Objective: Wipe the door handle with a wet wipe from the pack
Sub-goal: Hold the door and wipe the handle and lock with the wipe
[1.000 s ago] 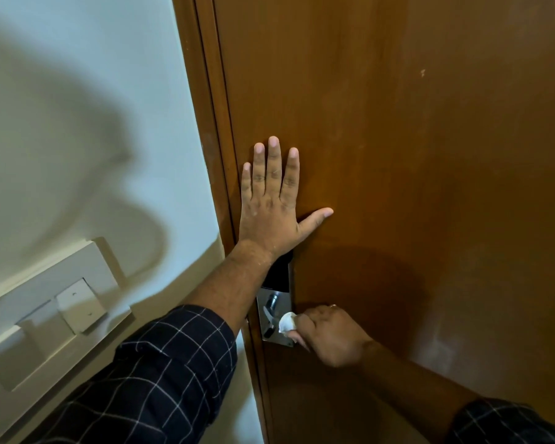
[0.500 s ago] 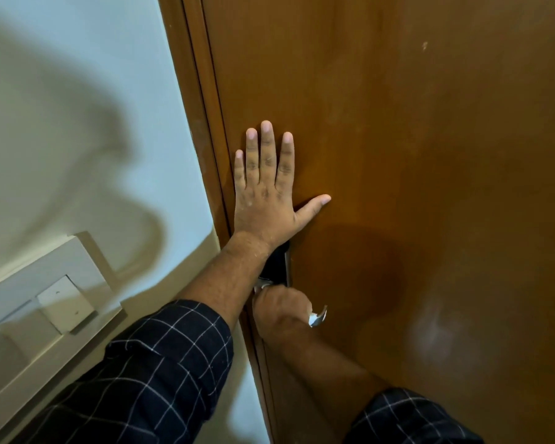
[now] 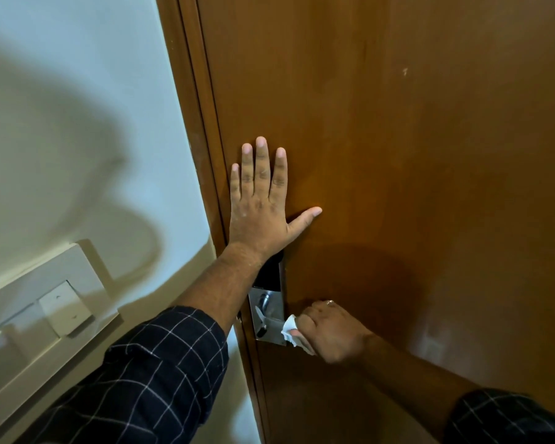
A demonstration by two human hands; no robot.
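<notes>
My left hand (image 3: 259,203) lies flat on the brown wooden door (image 3: 414,155), fingers spread, just above the lock. My right hand (image 3: 329,331) is closed around the door handle with a white wet wipe (image 3: 289,328) bunched in its fingers; the handle itself is hidden under the hand and wipe. The wipe sticks out on the left side of the fist, against the shiny metal lock plate (image 3: 268,310). The plate's dark upper panel (image 3: 269,274) is partly covered by my left wrist. The wipe pack is not in view.
A door frame (image 3: 193,139) runs down the left of the door. On the pale wall (image 3: 61,107) to the left sits a cream switch panel (image 3: 61,309). My dark checked sleeves fill the lower part of the view.
My right hand has slid right along the handle, away from the lock plate it covered half a second ago; the wipe shows again. My left hand has stayed flat on the door.
</notes>
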